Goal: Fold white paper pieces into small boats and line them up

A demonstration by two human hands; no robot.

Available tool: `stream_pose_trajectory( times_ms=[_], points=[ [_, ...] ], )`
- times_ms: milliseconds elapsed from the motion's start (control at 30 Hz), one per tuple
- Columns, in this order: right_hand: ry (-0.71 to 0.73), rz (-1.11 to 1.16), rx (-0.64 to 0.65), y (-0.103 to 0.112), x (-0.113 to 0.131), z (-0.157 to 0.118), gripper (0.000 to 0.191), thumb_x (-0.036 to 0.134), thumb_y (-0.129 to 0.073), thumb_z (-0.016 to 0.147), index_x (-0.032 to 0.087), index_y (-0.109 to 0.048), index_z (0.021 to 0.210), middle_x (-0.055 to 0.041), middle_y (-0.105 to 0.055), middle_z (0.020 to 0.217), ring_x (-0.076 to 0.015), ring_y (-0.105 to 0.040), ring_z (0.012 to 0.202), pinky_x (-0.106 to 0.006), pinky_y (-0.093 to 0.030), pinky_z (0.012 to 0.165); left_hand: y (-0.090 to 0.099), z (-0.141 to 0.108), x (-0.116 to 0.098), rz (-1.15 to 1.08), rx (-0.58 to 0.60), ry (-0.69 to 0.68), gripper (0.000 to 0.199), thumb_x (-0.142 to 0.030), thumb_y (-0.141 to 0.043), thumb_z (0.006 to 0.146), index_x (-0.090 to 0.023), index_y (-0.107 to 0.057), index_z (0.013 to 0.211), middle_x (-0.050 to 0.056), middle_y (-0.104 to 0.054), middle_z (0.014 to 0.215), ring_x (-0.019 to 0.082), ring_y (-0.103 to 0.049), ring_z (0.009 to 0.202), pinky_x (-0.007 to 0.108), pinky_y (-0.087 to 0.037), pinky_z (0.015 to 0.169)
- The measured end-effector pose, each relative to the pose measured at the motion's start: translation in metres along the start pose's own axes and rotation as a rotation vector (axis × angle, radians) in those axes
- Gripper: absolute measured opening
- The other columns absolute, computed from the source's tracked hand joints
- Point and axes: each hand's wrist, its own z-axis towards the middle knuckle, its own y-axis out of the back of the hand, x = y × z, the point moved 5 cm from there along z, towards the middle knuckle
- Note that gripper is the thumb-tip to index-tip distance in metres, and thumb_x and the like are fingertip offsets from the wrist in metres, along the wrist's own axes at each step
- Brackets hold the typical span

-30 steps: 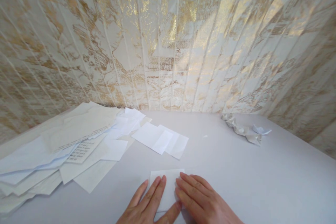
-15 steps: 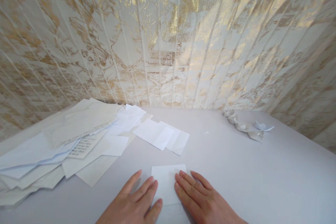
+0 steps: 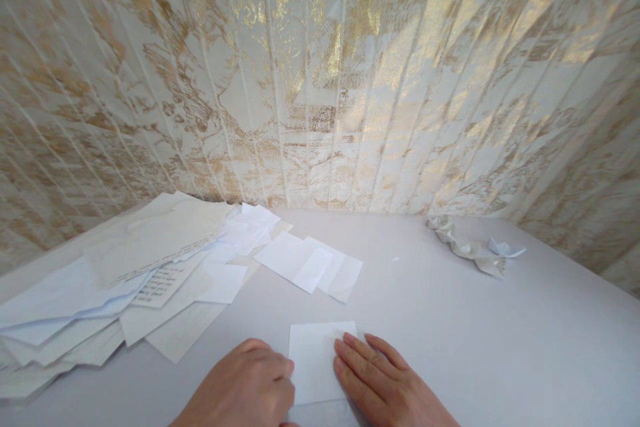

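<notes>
A white sheet of paper (image 3: 315, 357) lies flat on the table before me, with a lower part showing below a cross edge or fold near the bottom of the view. My right hand (image 3: 383, 373) rests flat on the right side of this sheet, fingers stretched out and close together. At the sheet's left edge my left hand (image 3: 250, 380) is curled, its knuckles touching or very near the paper. Its fingertips are tucked under, so whatever they may hold is hidden.
Two creased white paper pieces (image 3: 313, 267) overlap beyond the sheet. A spread pile of papers (image 3: 165, 240), some printed, covers the left of the table (image 3: 450, 347). Folded paper shapes (image 3: 465, 250) lie at the back right. A gold-patterned curtain (image 3: 320, 80) hangs behind.
My left hand has curled from spread fingers into a closed shape at the sheet's left edge. My right hand stays flat on the paper. The whole view has shifted slightly.
</notes>
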Motion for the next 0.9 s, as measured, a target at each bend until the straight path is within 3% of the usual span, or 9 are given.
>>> stream_pose_trajectory(
  times_ms=[100,133,233,367,567,767,800,900],
  points=[
    [-0.02,0.014,-0.039,-0.001,-0.001,0.0,0.036,0.027,-0.027,0.096,0.014,-0.057,0.111,-0.004,-0.062,0.116,-0.0186,-0.057,0.106,-0.03,-0.051,0.084,-0.016,0.009,-0.004,-0.107,-0.061,-0.079,0.019,-0.031,-0.054,0.078,-0.021,-0.057,0.063,0.001,-0.066,0.083,0.017,-0.058,0.076,0.029,-0.041,0.075],
    [-0.03,0.022,-0.048,-0.001,-0.001,0.0,0.036,0.027,-0.027,0.096,0.015,-0.057,0.111,-0.0038,-0.062,0.115,-0.0183,-0.058,0.106,-0.03,-0.051,0.083,-0.022,0.012,-0.002,-0.152,-0.04,-0.042,0.018,-0.024,-0.049,0.08,-0.02,-0.056,0.065,0.0,-0.063,0.073,0.015,-0.055,0.069,0.027,-0.04,0.069],
    [-0.063,0.04,-0.084,-0.002,-0.001,-0.001,0.036,0.025,-0.027,0.096,0.015,-0.059,0.108,-0.0052,-0.064,0.112,-0.0173,-0.059,0.104,-0.029,-0.05,0.084,-0.028,0.023,0.003,-0.228,0.056,0.104,0.011,-0.016,-0.049,0.077,-0.019,-0.054,0.068,0.0,-0.058,0.072,0.016,-0.051,0.072,0.026,-0.039,0.066],
    [-0.078,0.03,-0.111,-0.005,0.0,0.0,0.033,0.027,-0.03,0.096,0.016,-0.059,0.106,-0.005,-0.066,0.11,-0.0169,-0.06,0.102,-0.028,-0.05,0.085,-0.025,0.034,-0.001,-0.231,0.185,0.241,0.007,-0.014,-0.056,0.069,-0.018,-0.051,0.068,0.0,-0.056,0.075,0.018,-0.049,0.076,0.029,-0.039,0.069],
    [-0.101,-0.016,-0.166,-0.004,0.003,0.001,0.037,0.021,-0.025,0.096,0.016,-0.061,0.103,-0.0019,-0.066,0.109,-0.017,-0.061,0.1,-0.027,-0.052,0.081,-0.023,0.041,-0.007,-0.152,0.237,0.345,0.008,-0.022,-0.058,0.069,-0.017,-0.052,0.07,0.005,-0.053,0.084,0.024,-0.048,0.085,0.038,-0.039,0.075],
    [-0.058,-0.031,-0.13,-0.001,0.001,0.002,0.036,0.024,-0.027,0.096,0.016,-0.06,0.104,-0.0011,-0.065,0.11,-0.0172,-0.061,0.1,-0.027,-0.053,0.079,-0.01,0.037,-0.004,-0.229,0.312,0.364,0.013,-0.011,-0.058,0.064,-0.016,-0.053,0.075,0.004,-0.053,0.089,0.022,-0.048,0.088,0.034,-0.038,0.075],
    [-0.058,-0.028,-0.139,-0.001,0.0,0.003,0.036,0.025,-0.026,0.096,0.016,-0.06,0.104,-0.0008,-0.066,0.11,-0.0168,-0.062,0.099,-0.027,-0.053,0.079,-0.005,0.035,-0.001,-0.218,0.275,0.395,0.018,-0.006,-0.055,0.063,-0.016,-0.053,0.077,0.004,-0.053,0.092,0.022,-0.047,0.09,0.033,-0.037,0.078],
    [-0.09,0.002,-0.2,0.001,-0.001,0.003,0.037,0.024,-0.025,0.097,0.018,-0.061,0.099,0.0011,-0.068,0.104,-0.0148,-0.064,0.094,-0.025,-0.052,0.078,0.0,0.032,0.004,-0.273,0.36,0.381,0.026,0.0,-0.053,0.06,-0.018,-0.052,0.079,0.002,-0.052,0.094,0.02,-0.046,0.092,0.031,-0.036,0.079]
  ],
)
